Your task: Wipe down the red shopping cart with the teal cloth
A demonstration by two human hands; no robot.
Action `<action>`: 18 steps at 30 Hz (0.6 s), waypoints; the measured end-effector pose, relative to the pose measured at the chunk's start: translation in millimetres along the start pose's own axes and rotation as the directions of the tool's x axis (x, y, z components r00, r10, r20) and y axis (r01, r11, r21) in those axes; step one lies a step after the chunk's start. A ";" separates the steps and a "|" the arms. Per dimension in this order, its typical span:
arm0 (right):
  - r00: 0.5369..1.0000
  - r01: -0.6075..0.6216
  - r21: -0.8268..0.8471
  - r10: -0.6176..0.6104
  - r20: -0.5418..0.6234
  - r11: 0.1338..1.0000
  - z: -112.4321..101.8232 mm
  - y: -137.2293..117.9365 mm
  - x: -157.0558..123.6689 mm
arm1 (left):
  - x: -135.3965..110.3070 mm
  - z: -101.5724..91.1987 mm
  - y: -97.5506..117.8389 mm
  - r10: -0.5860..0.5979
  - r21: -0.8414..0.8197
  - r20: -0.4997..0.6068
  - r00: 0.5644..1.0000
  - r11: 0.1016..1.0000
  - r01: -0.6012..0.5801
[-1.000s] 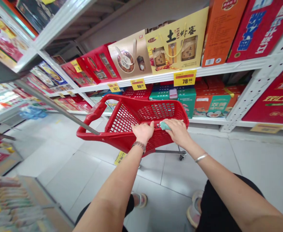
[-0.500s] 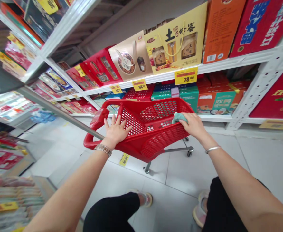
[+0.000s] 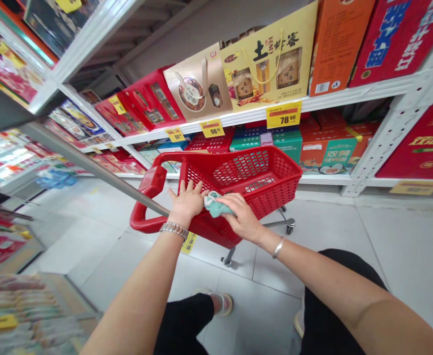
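A red plastic shopping cart (image 3: pixel 275 197) with perforated basket walls stands before me, its handle at the left. My right hand (image 3: pixel 240 214) is closed round a crumpled green cloth (image 3: pixel 218 204) with a white edge, at the near rim of the basket. Close beside it, to the left, my left hand (image 3: pixel 188 199) has its fingers spread, palm down, over the near rim at the handle end. Nothing is in that hand. The basket shows no goods inside. A grey metal pole (image 3: pixel 98 170) slants past the cart's handle.
Behind the cart, white shelves (image 3: pixel 364 93) carry gift boxes, among them a yellow honey box (image 3: pixel 268 64) and a green box (image 3: pixel 290 145). Yellow price tags hang on the shelf edge. Packaged goods (image 3: pixel 39 315) lie at the lower left. Pale tiles cover the floor.
My right hand has slid the cloth leftwards along the cart's near rim, from the far end to beside my left hand. My left hand has shifted slightly right, still spread.
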State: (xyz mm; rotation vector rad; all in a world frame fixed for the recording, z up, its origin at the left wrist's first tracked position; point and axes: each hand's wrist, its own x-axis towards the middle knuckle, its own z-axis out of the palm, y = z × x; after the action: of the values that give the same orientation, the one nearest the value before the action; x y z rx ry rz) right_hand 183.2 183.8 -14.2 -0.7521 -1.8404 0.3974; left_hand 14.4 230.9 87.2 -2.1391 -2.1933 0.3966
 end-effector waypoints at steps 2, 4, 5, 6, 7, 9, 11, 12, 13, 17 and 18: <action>0.998 0.046 0.006 -0.047 0.031 0.999 8.0 -9.3 2.1 | -2.3 -1.8 1.1 0.004 -0.007 0.011 1.000 1.000 -0.004; 0.987 0.119 -0.076 -0.110 0.116 0.990 9.3 -10.5 2.3 | -4.2 -3.7 1.8 0.014 -0.014 0.027 1.000 1.000 -0.013; 0.972 0.175 -0.121 -0.152 0.180 0.977 7.8 -8.4 1.5 | -4.7 -4.5 2.1 0.014 -0.019 0.028 1.000 1.000 -0.014; 0.950 0.236 -0.157 -0.193 0.246 0.959 5.3 -4.9 0.3 | -5.0 -5.1 2.3 0.012 -0.023 0.022 1.000 1.000 -0.011; 0.926 0.289 -0.185 -0.225 0.304 0.939 1.7 -0.5 -1.4 | -4.8 -5.5 2.5 0.007 -0.026 0.016 1.000 1.000 -0.006; 0.909 0.324 -0.238 -0.232 0.347 0.916 -7.2 9.7 -5.4 | -3.7 -5.9 3.0 -0.010 -0.028 0.006 1.000 1.000 0.010; 0.936 0.267 -0.287 -0.177 0.303 0.920 -17.2 19.5 -8.8 | -2.1 -6.1 4.0 -0.016 -0.029 0.014 1.000 0.999 0.017; 0.950 0.228 -0.295 -0.145 0.278 0.928 -22.3 23.8 -9.8 | -1.4 -6.3 4.7 -0.022 -0.029 0.025 0.999 0.999 0.022; 0.959 0.192 -0.284 -0.118 0.258 0.939 -27.3 27.8 -10.3 | -0.8 -6.4 5.6 -0.029 -0.030 0.033 0.999 0.999 0.030; 0.988 0.029 -0.127 -0.010 0.151 0.992 -53.0 44.2 -6.6 | -0.5 -7.2 9.0 -0.044 -0.039 0.044 0.998 0.998 0.046; 0.995 -0.054 -0.102 0.062 0.073 0.993 -62.4 49.8 -5.2 | -0.7 -7.3 9.5 -0.044 -0.041 0.042 0.998 0.998 0.045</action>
State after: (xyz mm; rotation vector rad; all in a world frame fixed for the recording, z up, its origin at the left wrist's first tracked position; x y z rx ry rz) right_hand 257.2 212.8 -23.2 -0.8714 -1.9242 0.3779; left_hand 25.4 231.3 92.3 -2.1171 -2.2869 0.3987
